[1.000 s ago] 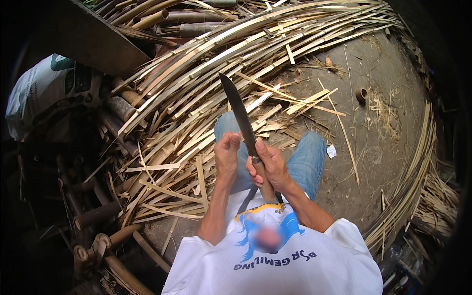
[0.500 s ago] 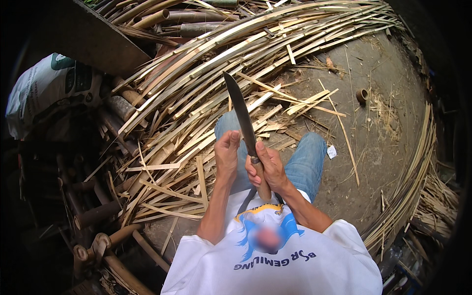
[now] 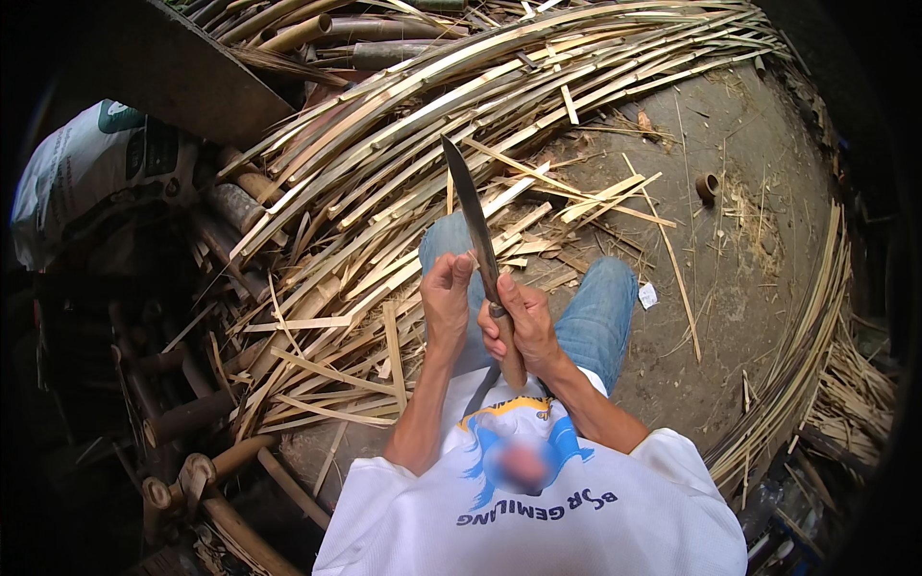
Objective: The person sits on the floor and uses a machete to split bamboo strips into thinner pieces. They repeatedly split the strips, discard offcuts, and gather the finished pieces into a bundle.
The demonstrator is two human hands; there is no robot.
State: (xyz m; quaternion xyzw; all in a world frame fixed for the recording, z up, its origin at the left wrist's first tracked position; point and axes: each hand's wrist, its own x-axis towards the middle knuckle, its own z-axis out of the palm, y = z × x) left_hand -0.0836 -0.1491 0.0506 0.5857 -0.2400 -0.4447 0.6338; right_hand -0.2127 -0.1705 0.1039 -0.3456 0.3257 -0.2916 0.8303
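Note:
A machete point(image 3: 467, 197) with a dark blade and a wooden handle points up and slightly left in front of my body. My right hand point(image 3: 527, 324) grips its handle, with the thumb lying up by the base of the blade. Close to the blade's left side, my left hand point(image 3: 448, 300) is raised with its fingers curled in and pinched. Whatever is in that pinch, if anything, is too small to make out. Below both hands are my bent knees in blue jeans point(image 3: 599, 312).
Split bamboo strips point(image 3: 384, 154) lie in a long curved heap ahead and to the left. More strips point(image 3: 807, 355) line the right side. A bamboo ring point(image 3: 707, 187) rests on the concrete floor point(image 3: 663, 384). At left stand a white sack point(image 3: 77, 192) and a bamboo frame point(image 3: 230, 461).
The machete has tilted a little, its tip shifting slightly up and right. Both hands stay almost where they were, the left still pinched beside the blade.

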